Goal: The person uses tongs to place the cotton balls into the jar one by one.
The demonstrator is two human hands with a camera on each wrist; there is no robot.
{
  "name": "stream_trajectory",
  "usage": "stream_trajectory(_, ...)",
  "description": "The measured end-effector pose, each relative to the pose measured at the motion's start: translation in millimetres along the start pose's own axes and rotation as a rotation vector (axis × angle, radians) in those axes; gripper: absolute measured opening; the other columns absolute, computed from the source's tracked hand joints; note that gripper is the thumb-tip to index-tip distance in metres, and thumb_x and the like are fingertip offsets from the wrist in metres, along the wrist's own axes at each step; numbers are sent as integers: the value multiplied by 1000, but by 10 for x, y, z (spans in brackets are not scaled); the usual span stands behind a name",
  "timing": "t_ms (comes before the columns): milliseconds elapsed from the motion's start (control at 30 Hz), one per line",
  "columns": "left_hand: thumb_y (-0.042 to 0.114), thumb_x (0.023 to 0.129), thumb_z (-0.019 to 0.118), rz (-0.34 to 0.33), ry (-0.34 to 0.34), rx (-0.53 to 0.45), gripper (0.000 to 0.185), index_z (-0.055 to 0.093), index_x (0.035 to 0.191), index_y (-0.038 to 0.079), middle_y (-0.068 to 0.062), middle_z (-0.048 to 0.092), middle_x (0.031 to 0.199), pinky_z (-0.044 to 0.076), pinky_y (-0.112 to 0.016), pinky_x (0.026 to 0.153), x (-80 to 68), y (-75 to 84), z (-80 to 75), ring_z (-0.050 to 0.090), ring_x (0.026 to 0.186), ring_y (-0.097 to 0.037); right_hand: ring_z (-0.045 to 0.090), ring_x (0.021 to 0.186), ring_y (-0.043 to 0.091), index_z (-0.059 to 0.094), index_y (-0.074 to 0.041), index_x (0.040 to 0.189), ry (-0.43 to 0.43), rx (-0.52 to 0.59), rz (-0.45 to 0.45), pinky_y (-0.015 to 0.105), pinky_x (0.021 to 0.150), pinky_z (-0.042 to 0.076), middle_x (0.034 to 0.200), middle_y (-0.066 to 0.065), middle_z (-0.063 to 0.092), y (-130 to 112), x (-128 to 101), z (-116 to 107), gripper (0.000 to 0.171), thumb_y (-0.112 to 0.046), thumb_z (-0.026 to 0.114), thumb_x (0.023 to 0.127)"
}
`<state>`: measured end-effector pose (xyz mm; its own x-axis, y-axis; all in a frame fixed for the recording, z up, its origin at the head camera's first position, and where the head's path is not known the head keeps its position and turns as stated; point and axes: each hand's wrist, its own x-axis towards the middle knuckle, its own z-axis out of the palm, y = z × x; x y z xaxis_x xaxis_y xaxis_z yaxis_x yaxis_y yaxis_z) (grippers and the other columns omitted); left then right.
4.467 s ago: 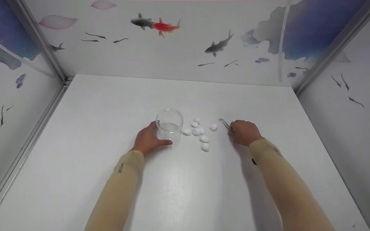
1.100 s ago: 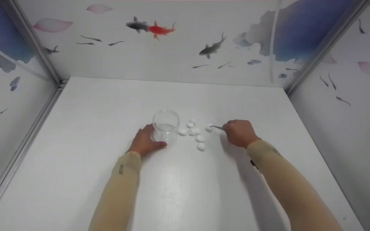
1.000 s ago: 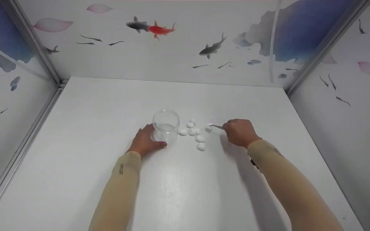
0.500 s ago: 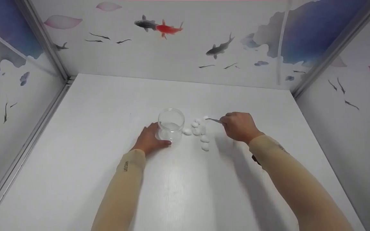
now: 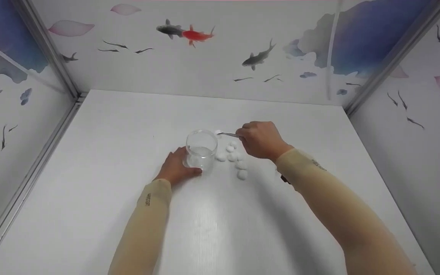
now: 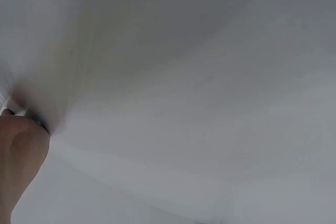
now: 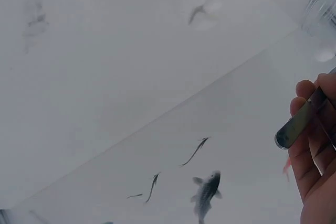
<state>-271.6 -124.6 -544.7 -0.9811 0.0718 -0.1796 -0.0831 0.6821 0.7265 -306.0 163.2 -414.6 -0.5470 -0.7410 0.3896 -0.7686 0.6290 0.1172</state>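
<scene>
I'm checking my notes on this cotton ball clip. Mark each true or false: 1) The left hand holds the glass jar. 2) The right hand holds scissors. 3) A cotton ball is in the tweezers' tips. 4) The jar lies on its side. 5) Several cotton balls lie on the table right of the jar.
1) True: the left hand grips the glass jar.
2) False: the right hand pinches tweezers.
3) True: a cotton ball sits at the tips.
4) False: it stands upright.
5) True: loose cotton balls lie on the table.

I can make out a small dark print on my left sleeve (image 5: 148, 199). It is too small to read. I find no other lettering.
</scene>
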Motion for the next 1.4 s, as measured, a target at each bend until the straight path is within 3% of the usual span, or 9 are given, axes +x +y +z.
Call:
stream_trajectory(267, 49, 72, 87, 23, 12, 2, 104, 34, 156, 18, -8, 30, 161, 5, -44, 123, -12, 4, 0, 17, 150, -30, 64, 64, 16, 77, -12, 93, -87, 12, -20, 34, 50, 55, 76, 0, 70, -203, 144, 155, 15, -6, 64, 91)
stream_trajectory(500, 50, 71, 87, 16, 15, -11, 104, 35, 156, 20, -7, 31, 161, 9, -49, 122, -28, 26, 15, 15, 149, -34, 64, 64, 17, 76, -11, 92, -85, 17, -28, 35, 48, 54, 75, 0, 68, -181, 54, 178, 14, -5, 64, 89)
stream_trajectory(733, 49, 73, 87, 18, -1, -6, 104, 33, 156, 19, -7, 29, 161, 10, -49, 122, -14, 1, 20, 13, 150, -35, 59, 60, 16, 75, -11, 90, -45, 59, -7, 35, 45, 51, 71, 0, 65, 21, -303, 115, 13, -4, 64, 89)
stream_trajectory(1067, 48, 74, 86, 33, -8, -15, 105, 31, 157, 16, -11, 28, 161, 7, -49, 122, -21, -5, -51, 13, 149, -36, 63, 66, 13, 76, -13, 94, -234, 155, 61, 35, 57, 56, 80, -2, 69, 153, -1014, 197, 15, -2, 71, 86)
stream_trajectory(1233, 50, 73, 86, 8, -17, -16, 105, 30, 158, 19, -11, 24, 163, 8, -51, 122, -39, -10, -20, 9, 150, -37, 63, 66, 13, 76, -14, 93, -261, 155, 72, 34, 57, 56, 80, -2, 69, 128, -1204, 257, 14, -2, 74, 85)
stream_trajectory(1400, 49, 74, 86, 20, -10, -17, 105, 31, 157, 17, -11, 26, 162, 8, -51, 122, -40, -4, -16, 10, 150, -37, 65, 71, 12, 77, -14, 98, -283, 143, 71, 34, 62, 58, 84, -2, 72, 118, -1233, 291, 17, -4, 75, 85)
